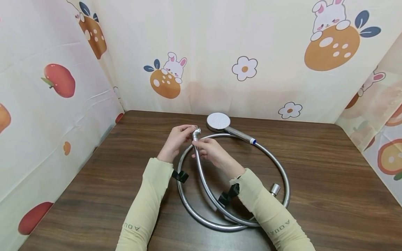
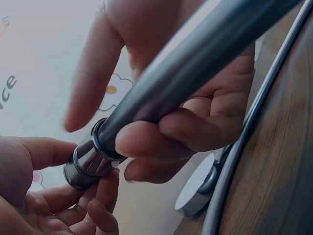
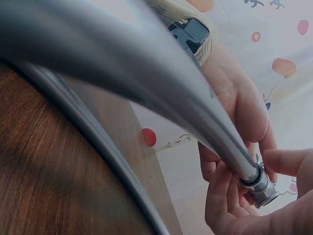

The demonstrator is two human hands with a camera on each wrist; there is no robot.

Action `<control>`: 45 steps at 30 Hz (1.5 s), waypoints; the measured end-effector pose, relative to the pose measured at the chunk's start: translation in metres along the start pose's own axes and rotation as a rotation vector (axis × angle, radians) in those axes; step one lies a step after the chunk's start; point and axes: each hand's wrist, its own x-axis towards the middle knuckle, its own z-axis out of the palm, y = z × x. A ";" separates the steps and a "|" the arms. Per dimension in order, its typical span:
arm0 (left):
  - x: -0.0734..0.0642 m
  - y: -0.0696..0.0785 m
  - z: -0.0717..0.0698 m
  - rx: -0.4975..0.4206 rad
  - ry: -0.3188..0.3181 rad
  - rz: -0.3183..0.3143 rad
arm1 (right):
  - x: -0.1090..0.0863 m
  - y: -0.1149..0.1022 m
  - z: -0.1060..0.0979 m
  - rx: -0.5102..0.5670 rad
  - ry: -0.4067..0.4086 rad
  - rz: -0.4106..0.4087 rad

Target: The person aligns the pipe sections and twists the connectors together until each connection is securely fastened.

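My left hand (image 1: 176, 142) pinches the shiny metal nut (image 1: 196, 131) at one end of a silver shower hose (image 1: 200, 168). Just below the nut, my right hand (image 1: 214, 154) grips the hose between thumb and fingers. In the left wrist view, left thumb and fingertips surround the nut (image 2: 85, 166), while the right fingers curl under the hose (image 2: 181, 63). The right wrist view shows the nut (image 3: 265, 192) at the hose tip, between both hands. Behind them lies a shower head (image 1: 218, 122) with a round white face and a chrome handle.
The rest of the hose loops over the brown wooden table (image 1: 314, 167). A silver conical fitting (image 1: 275, 189) lies beside the right sleeve, partly hidden. A blue-and-white band (image 1: 252, 141) marks the handle's end, close to the hose. Printed curtains (image 1: 207, 45) enclose the table's back and sides.
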 end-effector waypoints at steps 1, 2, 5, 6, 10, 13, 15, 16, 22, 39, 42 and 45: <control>0.000 0.000 0.000 0.001 -0.003 0.002 | 0.000 0.000 0.000 -0.012 0.003 0.003; 0.000 0.000 0.000 0.000 -0.005 0.003 | 0.000 0.000 0.000 -0.021 0.008 0.006; -0.001 0.000 0.000 -0.006 -0.013 0.004 | 0.000 0.001 0.001 -0.044 0.029 0.011; -0.001 0.000 0.000 -0.009 -0.015 0.004 | 0.001 0.001 0.001 -0.046 0.035 0.011; -0.001 0.000 -0.001 -0.015 -0.013 0.001 | 0.002 0.002 0.001 -0.044 0.040 0.005; -0.001 0.000 -0.001 -0.007 -0.009 -0.002 | 0.002 0.003 0.001 -0.033 0.029 -0.007; -0.001 -0.001 -0.001 -0.003 -0.005 -0.005 | 0.002 0.002 0.001 -0.024 0.023 -0.011; -0.001 0.000 0.000 0.001 -0.003 -0.006 | 0.002 0.002 0.001 -0.021 0.021 -0.012; 0.001 0.000 0.000 -0.003 0.002 -0.008 | -0.001 0.000 0.001 -0.011 0.008 -0.013; -0.001 0.001 -0.001 -0.007 -0.001 -0.023 | -0.003 -0.001 0.001 0.003 -0.013 -0.016; -0.001 0.001 -0.002 0.001 -0.004 -0.019 | -0.004 -0.002 0.001 -0.004 -0.009 -0.009; -0.001 0.001 -0.002 0.004 -0.010 -0.013 | -0.003 -0.002 0.000 -0.026 -0.012 -0.005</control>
